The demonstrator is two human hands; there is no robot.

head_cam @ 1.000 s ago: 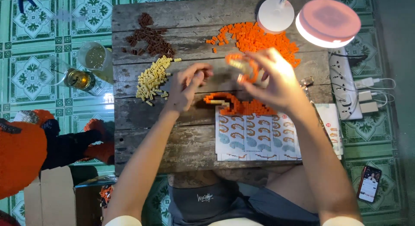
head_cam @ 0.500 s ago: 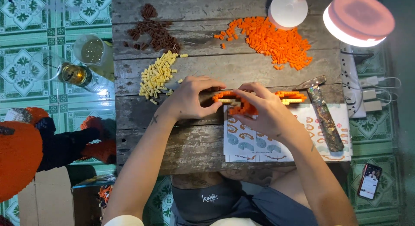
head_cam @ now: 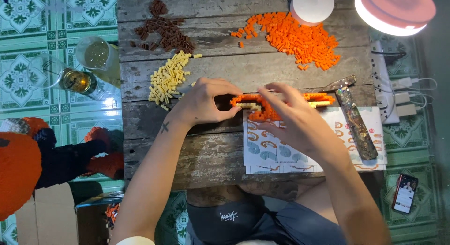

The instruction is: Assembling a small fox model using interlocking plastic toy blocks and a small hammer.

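A printed sheet [head_cam: 281,153] lies flat at the near edge of the wooden bench [head_cam: 211,153], white with rows of small orange and blue-grey curved drawings; the right forearm covers its middle. A long speckled tool [head_cam: 356,118] lies slanted across the sheet's right part. A cardboard box [head_cam: 49,217] stands on the floor at lower left, plain brown, flaps open. A phone [head_cam: 405,193] with a lit screen lies on the tiled floor at lower right.

The brick model [head_cam: 262,104] sits on the bench at the sheet's top edge, between the two hands. It is a low, long band of small orange bricks with cream bricks set inside at the left end and again at the right end, and an orange lump curving toward the sheet.

The left hand [head_cam: 204,102] rests on the bench with its fingers curled, tips pressed against the model's left end. The right hand [head_cam: 293,118] hovers over the model's middle, fingers loosely spread and bent down; whether they touch it I cannot tell.

Farther back lie three heaps: brown bricks [head_cam: 164,32], cream bricks [head_cam: 168,78], orange bricks [head_cam: 300,36]. A round lamp [head_cam: 396,11] shines at top right, with a power strip [head_cam: 386,81] below it.
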